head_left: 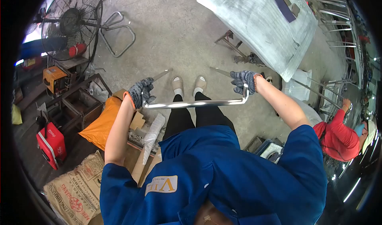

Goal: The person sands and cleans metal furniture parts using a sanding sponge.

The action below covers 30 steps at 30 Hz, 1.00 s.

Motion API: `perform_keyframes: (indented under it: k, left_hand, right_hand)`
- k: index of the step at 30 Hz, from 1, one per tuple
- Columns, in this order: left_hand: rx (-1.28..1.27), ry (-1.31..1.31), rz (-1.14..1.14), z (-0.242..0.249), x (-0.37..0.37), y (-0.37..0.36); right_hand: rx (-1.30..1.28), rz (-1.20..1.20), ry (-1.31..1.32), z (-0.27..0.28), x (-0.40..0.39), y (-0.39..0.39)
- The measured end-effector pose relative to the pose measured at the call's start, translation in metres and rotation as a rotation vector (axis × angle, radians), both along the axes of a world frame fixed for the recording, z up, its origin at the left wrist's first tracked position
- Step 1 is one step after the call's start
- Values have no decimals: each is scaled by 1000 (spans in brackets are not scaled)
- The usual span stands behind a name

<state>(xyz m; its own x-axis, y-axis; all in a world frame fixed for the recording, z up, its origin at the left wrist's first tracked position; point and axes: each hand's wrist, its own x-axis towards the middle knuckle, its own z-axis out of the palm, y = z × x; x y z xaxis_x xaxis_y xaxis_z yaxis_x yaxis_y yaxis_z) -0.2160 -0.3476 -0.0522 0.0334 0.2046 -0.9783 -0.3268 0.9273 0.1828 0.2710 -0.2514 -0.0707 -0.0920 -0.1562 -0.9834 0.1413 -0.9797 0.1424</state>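
Observation:
A shiny bent metal tube, shaped like a U-frame, is held in front of my body at about waist height. My left hand, in a grey knit glove with an orange cuff, wraps round its left leg. Round the right leg my gloved right hand is closed in the same way. The straight crossbar runs between the two hands on the side nearest me. Past each hand a leg of the tube points forward over the floor, duller than the bar. Both my feet stand below, between those legs.
A large fan stands front left, near a red Coca-Cola box and an orange sack. Front right is a covered worktable with sanding blocks on it. A co-worker in red is at the far right, one hand on a metal bar.

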Motion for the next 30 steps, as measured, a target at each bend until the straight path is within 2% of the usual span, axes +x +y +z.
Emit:
perform_keyframes:
  k: [5, 7, 8, 11, 13, 15, 17, 19, 20, 22, 23, 25, 26, 27, 29, 30]
  left_hand:
    - [2, 42, -57, -16, 6, 25]
    - [-18, 42, -60, -22, 0, 34]
    - [24, 31, -80, -24, -4, 38]
    - [61, 68, -135, -8, -1, 60]
    - [-89, -62, -35, -2, -2, 76]
    - [-56, -25, -70, 3, 5, 78]
    - [161, 99, -33, 10, 11, 78]
    - [230, 156, -36, 6, 13, 71]
    - [290, 250, -39, 4, 18, 68]
    - [471, 362, -36, 5, 24, 57]
    - [473, 362, -41, 6, 25, 53]
    - [535, 954, -437, 14, 33, 46]
    - [744, 1117, -517, 15, 42, 40]
    - [748, 1117, -519, 26, 55, 41]
    - [1343, 1527, -937, 53, 91, 47]
    - [1409, 1410, -1014, 50, 110, 47]
  right_hand:
    - [35, -60, 35, -25, 8, -10]
    - [101, -96, -20, -8, -7, -7]
    - [65, -128, 34, -16, -4, -4]
    - [16, -202, 98, -10, -2, 8]
    - [28, -284, 115, 0, -8, 17]
    - [219, -311, -93, 14, -16, 24]
    - [242, -346, -80, 14, -14, 28]
    - [372, -340, -78, 14, -11, 25]
    - [336, -346, -32, -4, -3, 24]
    - [380, -405, -21, 10, -8, 15]
    - [422, -458, -9, 16, -11, 13]
    - [413, -508, 43, -8, -3, 1]
    - [491, -569, 107, -12, -1, -4]
    - [569, -629, 172, -14, 0, -8]
    - [522, -701, 216, -27, 4, -11]
    - [567, -723, 230, -36, 6, -13]
